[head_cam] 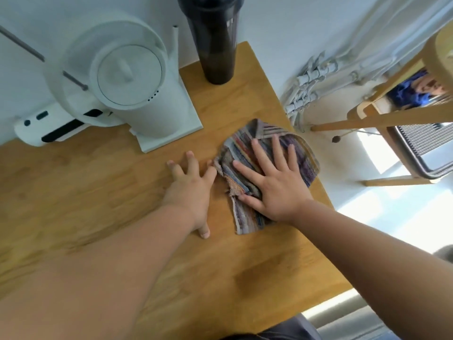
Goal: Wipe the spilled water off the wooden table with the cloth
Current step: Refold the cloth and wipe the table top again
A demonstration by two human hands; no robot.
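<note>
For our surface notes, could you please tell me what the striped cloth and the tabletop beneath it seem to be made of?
The striped multicoloured cloth looks like woven cotton, matte, with frayed edges. The honey-brown table looks like wood, satin finish, grain streaks showing; solid or laminate, I cannot tell.

Cloth (305,160) centre beneath right hand (277,185)

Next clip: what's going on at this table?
A person is wiping a wooden table. Their right hand presses flat, fingers spread, on a crumpled striped cloth near the table's right edge. The left hand rests open on the bare wood just beside the cloth. A white kettle and a dark bottle stand at the back. No clear puddle can be made out.
</note>
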